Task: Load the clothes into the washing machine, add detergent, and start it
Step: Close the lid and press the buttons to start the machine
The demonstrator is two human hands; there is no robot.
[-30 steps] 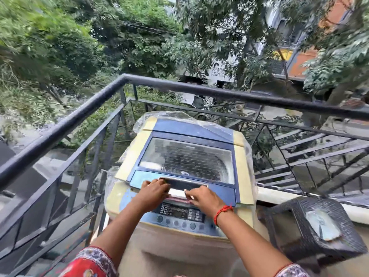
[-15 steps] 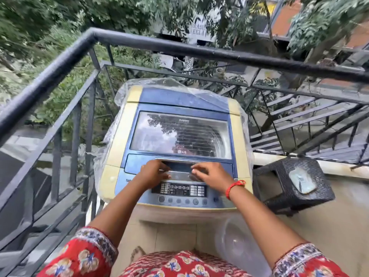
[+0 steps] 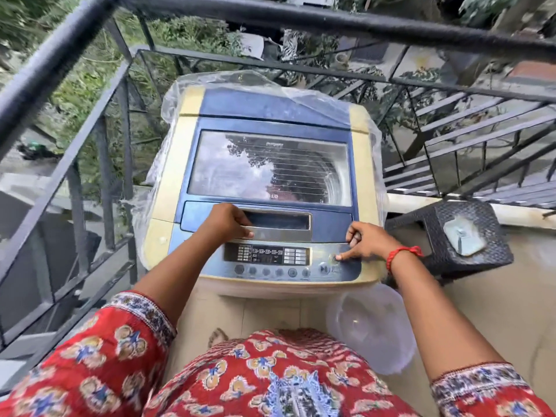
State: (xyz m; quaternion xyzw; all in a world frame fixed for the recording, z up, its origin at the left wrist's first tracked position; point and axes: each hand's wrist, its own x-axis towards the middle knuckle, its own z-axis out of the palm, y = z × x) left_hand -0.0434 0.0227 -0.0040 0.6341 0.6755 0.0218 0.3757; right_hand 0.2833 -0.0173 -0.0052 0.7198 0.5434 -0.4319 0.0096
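The washing machine point(image 3: 264, 188) stands in the corner of a railed balcony, its lid point(image 3: 270, 167) down and flat; a clear plastic sheet point(image 3: 228, 82) is draped over its back and sides. The left hand point(image 3: 225, 222) rests at the near edge of the lid, fingers curled over the left end of the handle recess point(image 3: 278, 221), gripping its rim. The right hand point(image 3: 365, 240) sits to the right of the left hand, apart from it, on the control panel point(image 3: 270, 261); its forefinger is stretched out with the tip touching a round button point(image 3: 333, 257) at the panel's right end, the other fingers curled in and holding nothing; a red thread point(image 3: 403, 254) circles that wrist. Just nearer the person than the fingertip is the play-pause button point(image 3: 323, 269); left of it runs a row of 6 round buttons below the display point(image 3: 266, 255). Beyond the right hand, further right, stands a dark woven stool point(image 3: 451, 236); below the right forearm lies a clear plastic tub point(image 3: 371, 326) on the floor. Through the lid window the drum's contents cannot be made out.
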